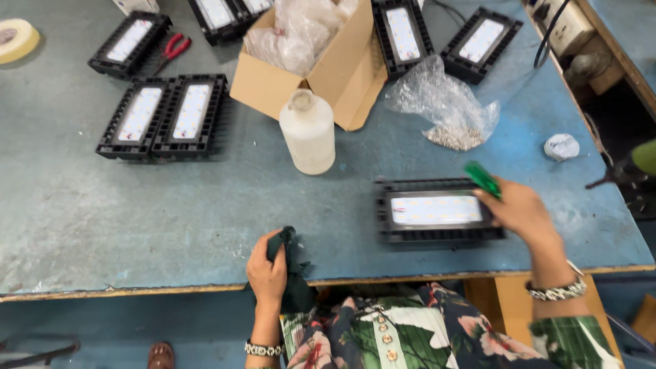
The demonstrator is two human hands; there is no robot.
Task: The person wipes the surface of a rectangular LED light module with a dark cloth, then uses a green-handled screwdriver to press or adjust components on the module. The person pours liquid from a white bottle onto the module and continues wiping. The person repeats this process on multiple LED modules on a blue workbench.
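My left hand (266, 273) grips a dark green cloth (290, 270) at the table's front edge. My right hand (523, 212) holds a green-handled tool (482, 179) over the right end of a black rectangular lamp unit (437, 210) with a white lit panel, which lies flat on the blue table (137, 219) in front of me. A white plastic bottle (308, 131) stands a little left of and behind that lamp.
An open cardboard box (321, 65) with plastic wrapping stands behind the bottle. A clear bag of small parts (447, 109) lies to its right. More black lamp units (164, 116) sit at left and back. Red pliers (172, 49), a tape roll (15, 39), a white wad (562, 146).
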